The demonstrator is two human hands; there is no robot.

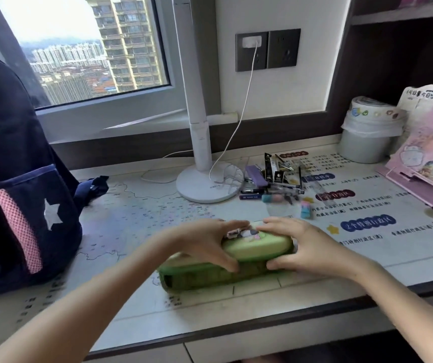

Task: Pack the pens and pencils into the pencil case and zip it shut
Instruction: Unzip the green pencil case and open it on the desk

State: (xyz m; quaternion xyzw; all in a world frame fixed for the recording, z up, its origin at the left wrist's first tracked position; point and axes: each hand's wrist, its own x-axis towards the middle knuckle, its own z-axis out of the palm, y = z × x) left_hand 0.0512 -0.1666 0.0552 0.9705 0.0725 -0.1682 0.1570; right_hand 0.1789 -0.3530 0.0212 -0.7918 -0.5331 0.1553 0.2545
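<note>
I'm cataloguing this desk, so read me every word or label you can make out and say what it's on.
"2个特别行政区": blue banner on the desk mat.
"今日事今日毕", probably: white card at right.
Rest of the mat print, lamp base mark, pen packets: too small or blurred.
Pencil case: no words readable.

Well to the left of the left hand (204,242), a dark navy backpack (21,179) with a pink mesh pocket and a white star stands upright on a map-printed desk mat (131,213). Beyond both hands a white desk lamp (199,142) rests on its round base, and a white cable (249,82) runs up to a wall socket (283,48). Far beyond the right hand (301,244) stand a lined white bin (367,137) and a pink book stand (425,163).
</note>
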